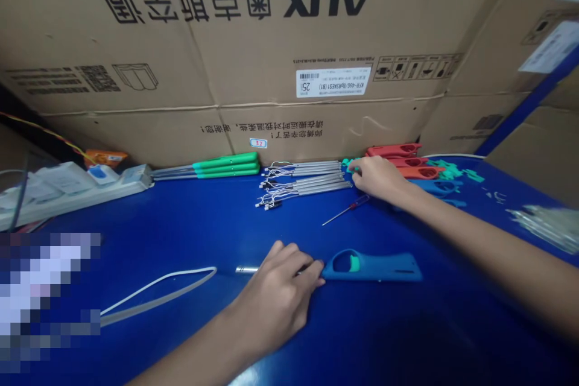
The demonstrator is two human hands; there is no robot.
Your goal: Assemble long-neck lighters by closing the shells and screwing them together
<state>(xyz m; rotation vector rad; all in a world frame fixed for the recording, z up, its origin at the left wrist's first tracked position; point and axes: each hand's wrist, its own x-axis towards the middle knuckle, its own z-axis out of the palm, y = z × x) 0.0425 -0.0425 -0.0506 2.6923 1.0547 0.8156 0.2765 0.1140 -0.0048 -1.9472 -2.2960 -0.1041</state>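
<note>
My left hand (283, 292) is closed around the metal tube (246, 269) of a long-necked lighter lying on the table. The lighter's blue handle (389, 270) points right, with a green trigger (354, 263) in its opening. Farther back, my right hand (379, 178) has its fingers bent down at small green parts (347, 164); whether one is pinched is hidden. Beside those fingers lies a row of metal tubes (321, 184) with white wires. A small screwdriver (346, 211) rests in front of my right hand.
Red handles (393, 149), blue handles (436, 187) and green triggers (452, 170) lie back right. Green-handled lighters (228, 166) are stacked beside a power strip (90, 190). A white cable (176, 276) loops at left. A large carton (253, 72) stands behind; a bundle of clear pieces (549, 226) lies right.
</note>
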